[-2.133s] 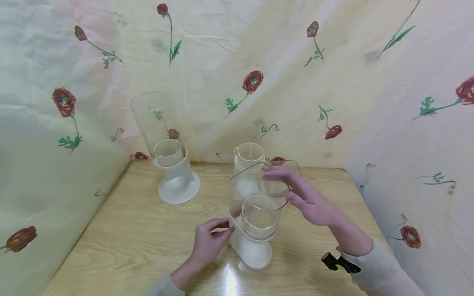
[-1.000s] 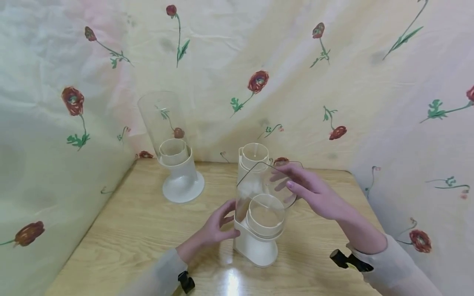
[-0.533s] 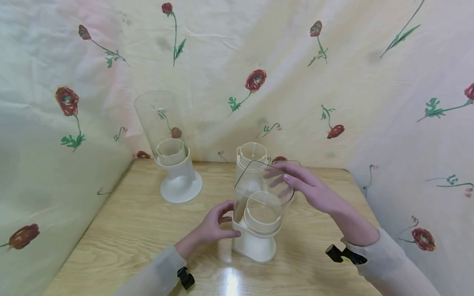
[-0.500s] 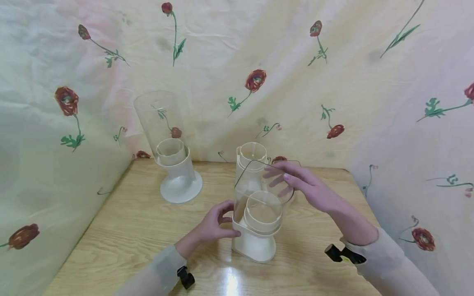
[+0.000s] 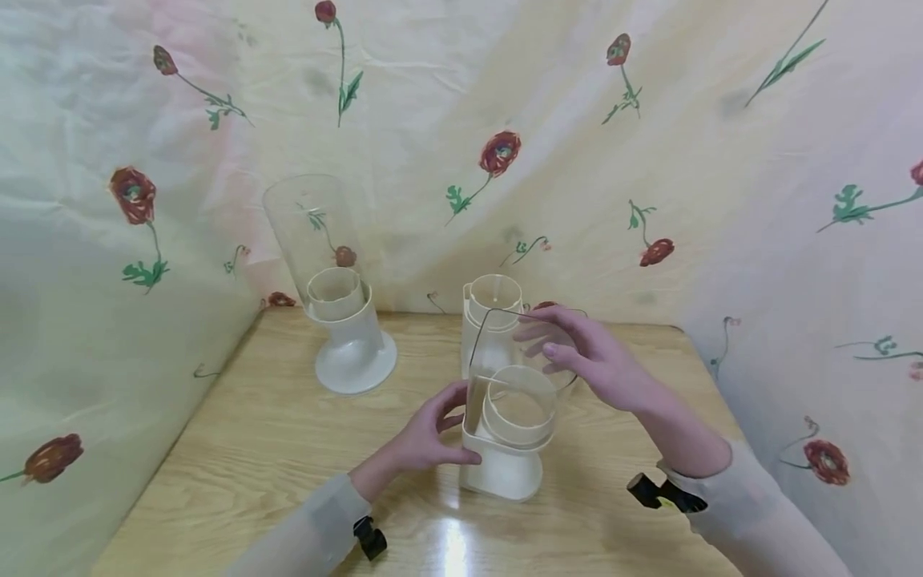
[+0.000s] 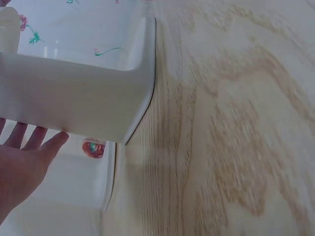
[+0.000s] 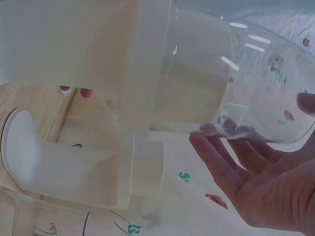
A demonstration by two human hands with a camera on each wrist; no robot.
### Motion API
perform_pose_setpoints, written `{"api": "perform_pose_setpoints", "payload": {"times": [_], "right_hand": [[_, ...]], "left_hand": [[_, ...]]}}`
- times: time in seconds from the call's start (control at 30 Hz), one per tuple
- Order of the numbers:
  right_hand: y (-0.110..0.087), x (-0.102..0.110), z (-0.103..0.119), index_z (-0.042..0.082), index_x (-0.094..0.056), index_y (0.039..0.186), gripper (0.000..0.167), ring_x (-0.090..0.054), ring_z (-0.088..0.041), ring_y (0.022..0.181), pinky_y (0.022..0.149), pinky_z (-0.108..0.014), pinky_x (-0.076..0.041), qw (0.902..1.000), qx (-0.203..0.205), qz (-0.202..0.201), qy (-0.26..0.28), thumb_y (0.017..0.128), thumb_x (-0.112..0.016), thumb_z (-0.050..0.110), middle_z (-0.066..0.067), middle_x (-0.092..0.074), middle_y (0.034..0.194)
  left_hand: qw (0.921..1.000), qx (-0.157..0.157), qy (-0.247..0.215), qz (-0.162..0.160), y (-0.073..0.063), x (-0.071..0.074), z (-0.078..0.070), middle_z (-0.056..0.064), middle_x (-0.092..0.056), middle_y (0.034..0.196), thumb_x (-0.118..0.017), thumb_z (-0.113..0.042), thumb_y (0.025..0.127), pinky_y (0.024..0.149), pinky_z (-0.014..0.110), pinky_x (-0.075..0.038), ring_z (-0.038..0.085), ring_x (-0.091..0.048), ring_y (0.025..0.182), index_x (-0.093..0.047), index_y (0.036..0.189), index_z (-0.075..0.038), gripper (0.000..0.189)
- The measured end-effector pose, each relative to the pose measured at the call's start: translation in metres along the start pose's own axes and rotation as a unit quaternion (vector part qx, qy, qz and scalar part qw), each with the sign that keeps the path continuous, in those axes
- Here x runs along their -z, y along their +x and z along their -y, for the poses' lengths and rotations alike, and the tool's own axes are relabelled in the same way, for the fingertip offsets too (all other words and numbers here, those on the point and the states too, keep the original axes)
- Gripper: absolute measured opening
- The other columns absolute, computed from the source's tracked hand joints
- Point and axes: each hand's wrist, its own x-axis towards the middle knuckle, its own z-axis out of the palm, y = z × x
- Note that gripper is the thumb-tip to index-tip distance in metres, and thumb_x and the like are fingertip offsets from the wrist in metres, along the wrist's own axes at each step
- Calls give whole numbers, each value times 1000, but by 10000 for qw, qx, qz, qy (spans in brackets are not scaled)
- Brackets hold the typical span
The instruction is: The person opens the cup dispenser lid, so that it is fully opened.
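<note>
A white plastic stand point(image 5: 505, 473) with a raised inner ring stands at the front, and a clear tall cover point(image 5: 493, 344) sits around that ring. My left hand point(image 5: 425, 437) grips the stand at its left side, thumb in front and fingers behind. In the left wrist view the fingertips of the left hand point(image 6: 22, 167) meet the flat white wall point(image 6: 74, 93). My right hand point(image 5: 594, 357) holds the clear cover near its upper rim. The right wrist view has that hand's fingers point(image 7: 221, 162) along the underside of the clear wall point(image 7: 251, 93), with the thumb on the opposite side.
Behind it stands a similar white stand point(image 5: 496, 296) without a cover around its ring. A third white stand point(image 5: 353, 361) with a clear cover point(image 5: 310, 232) is at the back left. Another clear cylinder point(image 7: 59, 219) is close by. Flowered cloth point(image 5: 418, 144) surrounds the wooden table point(image 5: 252, 449).
My left hand has gone from pinching the stand's left edge to a wider grip. The stand with its cover has turned and shifted slightly back; my right hand stays on the cover.
</note>
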Motion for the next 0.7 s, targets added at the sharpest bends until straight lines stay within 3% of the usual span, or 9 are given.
{"api": "perform_pose_setpoints", "payload": {"times": [0.1, 0.3, 0.43, 0.57, 0.7], "right_hand": [[0, -3, 1, -1, -54, 145, 38, -73, -33, 119, 91, -44, -67, 10000, -5, -73, -35, 108, -48, 3, -27, -68, 137], [-2, -12, -3, -3, -52, 146, 40, -71, -26, 124, 97, -62, -62, 9990, 3, -432, 109, 113, -35, 10, -28, -65, 138], [-7, -19, -5, -6, -48, 147, 42, -70, -21, 125, 99, -53, -62, 9973, 34, -699, 244, 113, -32, 13, -31, -60, 140], [-5, -21, -6, -7, -50, 144, 41, -72, -22, 123, 100, -41, -62, 9963, 73, -700, 492, 112, -33, 13, -34, -61, 139], [-2, -22, -8, -8, -53, 141, 44, -72, -15, 120, 103, -35, -61, 9951, 54, -624, 761, 112, -32, 17, -25, -68, 135]], "left_hand": [[9999, 42, 20, -90, 1, -3, 0, 14, -52, 156, -95, 0, 72, 121, 46, -49, 32, -50, 145, -41, 160, -15, 104], [9990, 61, 281, -347, 1, -7, 0, 13, -55, 152, -101, -3, 65, 118, 40, -52, 30, -52, 141, -40, 158, -18, 112], [9983, -3, 433, -382, 3, -9, -1, 11, -55, 152, -101, -2, 63, 122, 45, -49, 29, -52, 143, -39, 159, -21, 116], [9982, -77, 449, -381, 4, -9, -3, 13, -56, 152, -101, 1, 61, 122, 48, -48, 30, -52, 144, -38, 159, -20, 118], [9974, -161, 579, -398, 4, -11, -2, 15, -58, 149, -103, -4, 60, 118, 47, -52, 31, -55, 140, -36, 158, -19, 119]]}}
